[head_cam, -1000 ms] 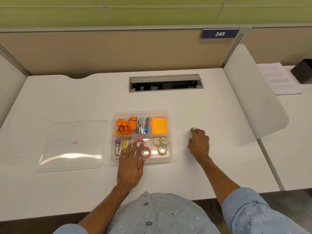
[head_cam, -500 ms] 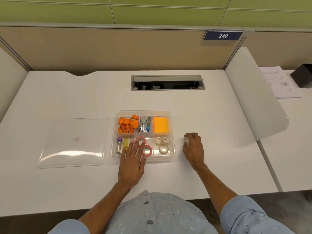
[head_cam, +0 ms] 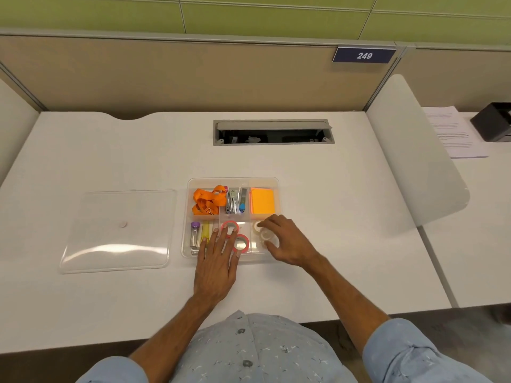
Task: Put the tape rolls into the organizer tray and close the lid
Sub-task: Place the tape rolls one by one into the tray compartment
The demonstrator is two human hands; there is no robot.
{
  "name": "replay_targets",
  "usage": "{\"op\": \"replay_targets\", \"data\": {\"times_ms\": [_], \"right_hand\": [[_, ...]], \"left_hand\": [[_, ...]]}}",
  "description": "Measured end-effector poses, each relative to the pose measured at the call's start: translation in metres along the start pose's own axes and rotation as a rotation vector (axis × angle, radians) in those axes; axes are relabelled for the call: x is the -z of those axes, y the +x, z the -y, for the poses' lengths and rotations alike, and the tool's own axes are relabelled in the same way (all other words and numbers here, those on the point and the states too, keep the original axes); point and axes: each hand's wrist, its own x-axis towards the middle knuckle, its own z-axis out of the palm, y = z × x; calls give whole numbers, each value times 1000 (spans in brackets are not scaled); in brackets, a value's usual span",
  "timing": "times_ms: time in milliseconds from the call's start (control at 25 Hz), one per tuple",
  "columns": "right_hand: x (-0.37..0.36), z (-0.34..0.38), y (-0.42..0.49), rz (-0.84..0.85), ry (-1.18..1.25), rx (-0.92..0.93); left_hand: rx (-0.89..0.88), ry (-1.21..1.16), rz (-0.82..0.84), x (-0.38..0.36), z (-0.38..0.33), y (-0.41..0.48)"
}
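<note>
The clear organizer tray [head_cam: 233,180] sits mid-desk with its lid off. Two red tape rolls [head_cam: 241,242] lie in its front middle compartment. Beige tape rolls [head_cam: 259,226] lie in the front right compartment. My right hand [head_cam: 287,241] hovers over that compartment with its fingers curled around a small pale tape roll [head_cam: 266,235]. My left hand [head_cam: 218,258] lies flat on the tray's front edge, fingers spread over the red rolls. The clear lid [head_cam: 119,230] lies flat on the desk to the tray's left.
The tray's back row holds an orange lanyard [head_cam: 207,201], a stapler [head_cam: 233,201] and orange sticky notes [head_cam: 262,200]; vials sit front left. A cable slot [head_cam: 273,132] opens at the desk's back. A white divider [head_cam: 414,150] stands on the right.
My right hand has picked a small tape roll off the desk to the tray's right and carried it left over the front right compartment. The left hand stayed put.
</note>
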Motion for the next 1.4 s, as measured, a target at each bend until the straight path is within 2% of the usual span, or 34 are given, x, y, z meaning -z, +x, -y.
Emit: {"op": "replay_targets", "data": {"times_ms": [120, 360, 600, 800, 1000, 1120, 1400], "right_hand": [[-7, 5, -2, -1, 43, -38], [-3, 4, 2, -112, -124, -75], [-16, 14, 14, 17, -307, -113], [-23, 19, 20, 32, -394, -134], [-25, 22, 22, 103, -473, -51], [-29, 22, 21, 158, -469, -31], [-18, 14, 20, 122, -324, -7]], "left_hand": [[8, 7, 12, 1, 0, 0], [6, -3, 11, 1, 0, 1], [9, -5, 17, 2, 0, 0], [4, -16, 18, 4, -1, 0], [10, -2, 41, 2, 1, 0], [8, 0, 45, 2, 1, 1], [4, -1, 44, 3, 1, 0]]}}
